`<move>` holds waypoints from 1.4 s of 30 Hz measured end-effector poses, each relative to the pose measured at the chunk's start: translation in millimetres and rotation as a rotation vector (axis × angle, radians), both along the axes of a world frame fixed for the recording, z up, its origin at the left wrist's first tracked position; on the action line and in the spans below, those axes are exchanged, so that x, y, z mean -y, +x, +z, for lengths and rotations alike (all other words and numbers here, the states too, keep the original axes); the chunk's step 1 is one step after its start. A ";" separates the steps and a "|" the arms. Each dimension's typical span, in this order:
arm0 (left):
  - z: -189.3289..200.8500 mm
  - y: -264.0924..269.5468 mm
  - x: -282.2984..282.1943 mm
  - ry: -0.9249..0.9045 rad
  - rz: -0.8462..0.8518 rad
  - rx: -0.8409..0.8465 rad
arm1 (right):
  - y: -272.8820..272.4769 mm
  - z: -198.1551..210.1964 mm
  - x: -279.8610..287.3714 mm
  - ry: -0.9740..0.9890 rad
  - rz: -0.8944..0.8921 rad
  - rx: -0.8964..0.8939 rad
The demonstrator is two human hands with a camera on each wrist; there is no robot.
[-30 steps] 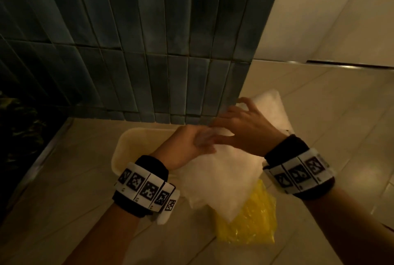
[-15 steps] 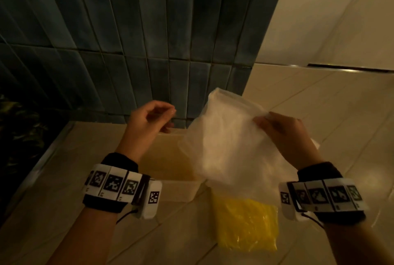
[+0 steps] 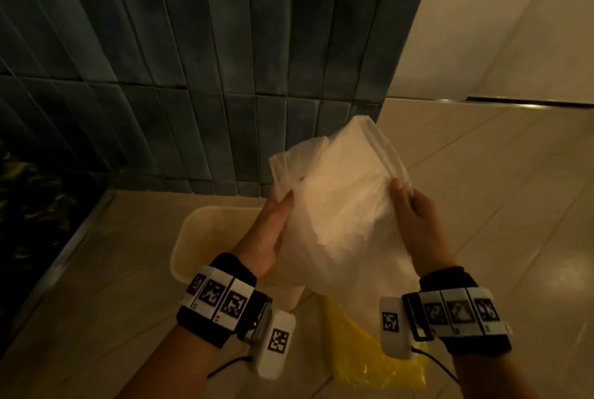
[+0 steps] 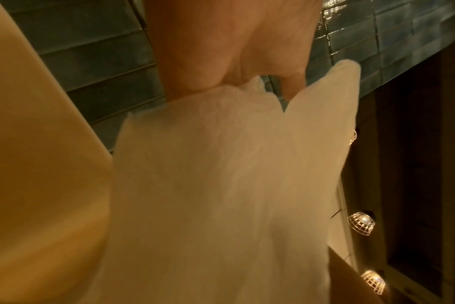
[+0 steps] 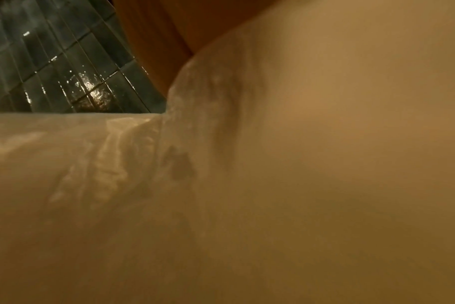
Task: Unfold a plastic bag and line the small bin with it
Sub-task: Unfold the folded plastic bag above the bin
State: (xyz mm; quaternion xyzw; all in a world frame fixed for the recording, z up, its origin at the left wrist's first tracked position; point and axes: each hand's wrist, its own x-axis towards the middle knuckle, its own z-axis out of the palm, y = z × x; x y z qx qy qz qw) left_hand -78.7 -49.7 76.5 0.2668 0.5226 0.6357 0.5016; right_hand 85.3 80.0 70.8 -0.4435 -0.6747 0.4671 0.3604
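Left hand (image 3: 273,231): my grip pinches the plastic bag (image 3: 340,215) at one edge.
Right hand (image 3: 414,218): pinching the opposite edge, to spread it.
Bin (image 3: 193,238): on the floor below, awaiting lining.

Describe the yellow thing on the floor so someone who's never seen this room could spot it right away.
Start at the dark blue tiled wall and drop to the pale small bin at its foot. Nearer the person, beside the bin, a crinkly yellow plastic pack lies flat on the floor tiles, partly hidden under the white plastic bag. It is the only bright yellow thing.
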 end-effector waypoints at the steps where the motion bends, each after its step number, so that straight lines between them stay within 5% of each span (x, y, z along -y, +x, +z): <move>1: -1.7 1.4 -0.6 -0.005 -0.002 -0.002 | -0.7 -0.1 -0.5 -0.011 -0.006 -0.012; 7: 5.2 7.8 -8.2 0.020 0.165 -0.188 | -8.5 1.5 11.1 0.341 -0.216 0.123; 11: 10.7 9.0 -8.0 0.108 0.231 -0.188 | -18.2 26.0 39.8 0.533 -0.043 -0.020; 16: 20.3 17.2 -13.7 0.260 0.241 -0.063 | -30.3 40.6 67.8 0.446 0.348 -0.013; 21: 29.4 24.6 -7.6 0.266 0.162 -0.149 | -27.8 39.2 60.7 0.451 0.200 -0.077; 29: 30.8 5.3 6.2 0.196 0.315 -0.315 | -2.6 50.5 40.2 0.342 -0.043 -0.264; 33: 36.2 -3.5 8.6 0.221 0.384 -0.353 | 3.9 58.1 42.4 0.184 0.060 -0.390; 38: 43.2 5.7 10.3 0.268 0.376 -0.370 | -9.9 59.2 63.7 0.277 0.292 -0.147; 42: 50.1 7.4 12.4 0.299 0.378 -0.490 | -7.1 54.8 57.6 0.369 0.216 -0.021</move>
